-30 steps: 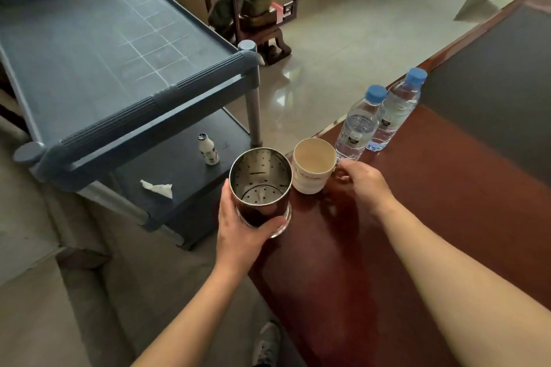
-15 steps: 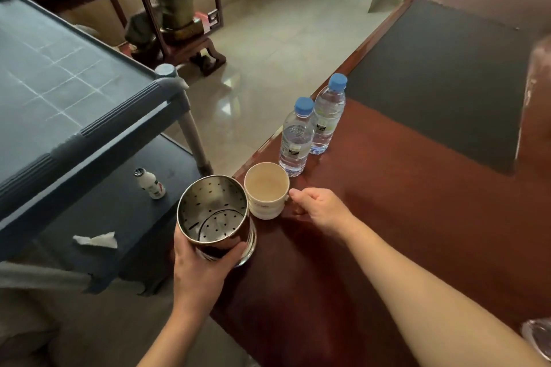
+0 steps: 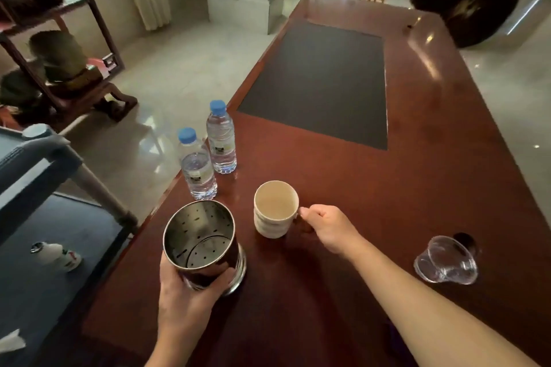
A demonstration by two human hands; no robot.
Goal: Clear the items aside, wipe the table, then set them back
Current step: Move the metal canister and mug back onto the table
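My left hand grips a perforated steel canister near the table's left edge; whether its base touches the wood I cannot tell. To its right stands a cream mug, and my right hand holds its handle. Two clear water bottles with blue caps, one nearer and one farther, stand upright by the left edge beyond the canister. A clear glass lid lies on the wood at the right.
The long red-brown table carries a dark inset mat in its far half. A blue-grey cart stands left of the table, with a small white bottle and crumpled tissue on its lower shelf. A dark chair sits at the far end.
The view has swung right and up the table, bringing the glass lid into sight. The mug and canister have moved inward from the left edge and apart from each other, still held.
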